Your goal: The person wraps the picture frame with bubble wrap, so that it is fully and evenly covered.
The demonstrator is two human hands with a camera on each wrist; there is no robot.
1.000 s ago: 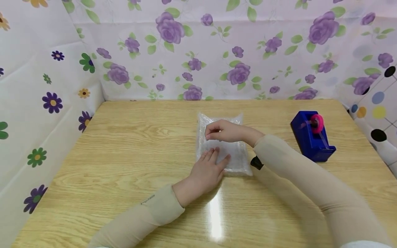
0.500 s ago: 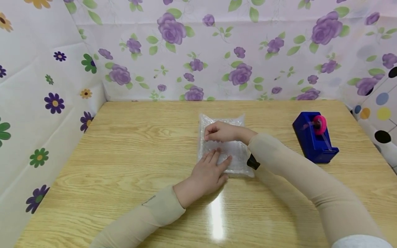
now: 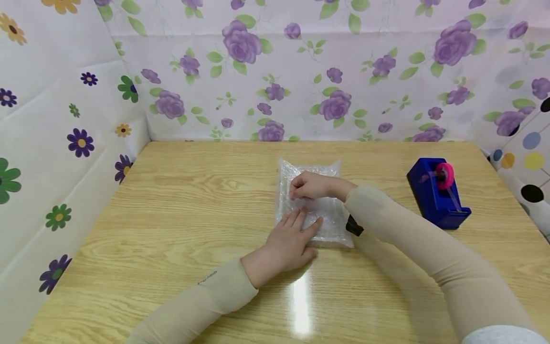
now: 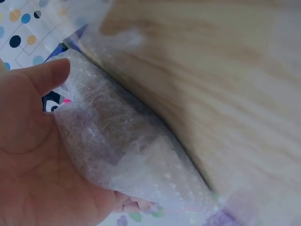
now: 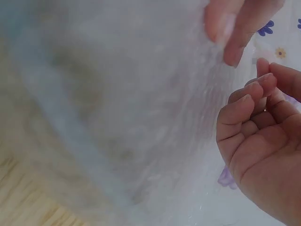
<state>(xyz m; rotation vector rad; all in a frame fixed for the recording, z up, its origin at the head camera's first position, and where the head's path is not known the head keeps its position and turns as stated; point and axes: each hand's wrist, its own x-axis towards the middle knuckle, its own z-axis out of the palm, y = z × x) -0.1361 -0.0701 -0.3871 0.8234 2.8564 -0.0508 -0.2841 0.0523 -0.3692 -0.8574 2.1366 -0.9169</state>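
Observation:
A flat packet in clear bubble wrap (image 3: 331,224) lies on the table. My left hand (image 3: 289,241) rests on its lower left part with fingers spread. In the left wrist view, the thumb of the left hand (image 4: 47,155) lies along the crinkled bubble wrap (image 4: 117,136). My right hand (image 3: 315,185) is over the upper part of the packet. In the right wrist view, the right hand (image 5: 263,136) has curled fingers, its thumb and forefinger tips meeting; any thin thing between them cannot be made out. The bubble wrap (image 5: 141,103) looks blurred there.
A blue tape dispenser (image 3: 438,198) with a pink-cored roll (image 3: 445,176) stands on the right of the wooden table (image 3: 193,200). Behind the table hangs a flowered cloth (image 3: 296,71). A small black object (image 3: 354,225) shows beneath the right sleeve.
My right hand has shifted very slightly over the packet, its fingers drawn in a little more. My left hand has kept its place. The head view has tilted slightly.

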